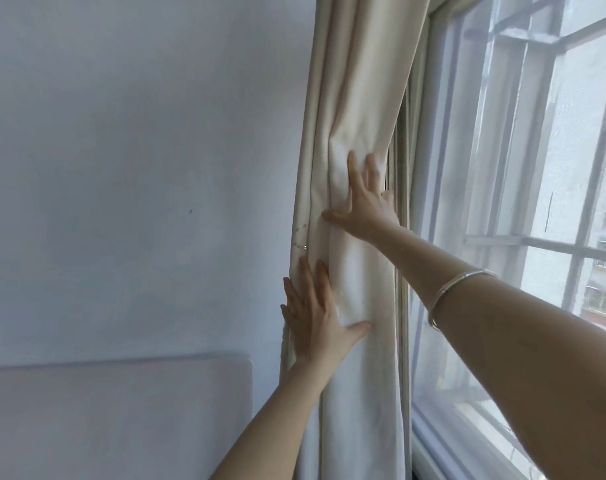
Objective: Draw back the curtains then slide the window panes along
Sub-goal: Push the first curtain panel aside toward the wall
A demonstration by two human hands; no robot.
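A cream curtain (360, 98) hangs bunched in folds against the left edge of the window, next to the wall. My left hand (315, 317) lies flat on its lower folds, fingers spread, thumb out to the right. My right hand (364, 202), higher up, presses the folds with spread fingers; some fingertips curl round the curtain's right edge. A silver bangle sits on that forearm. The window pane (495, 174) to the right is uncovered, with a fine mesh look over the glass. Its white frame (443, 434) runs along the bottom.
A pale blue-white wall (139, 168) fills the left side. A padded light headboard (114, 417) stands at the lower left. Outside the glass are metal security bars (551, 244) and buildings beyond.
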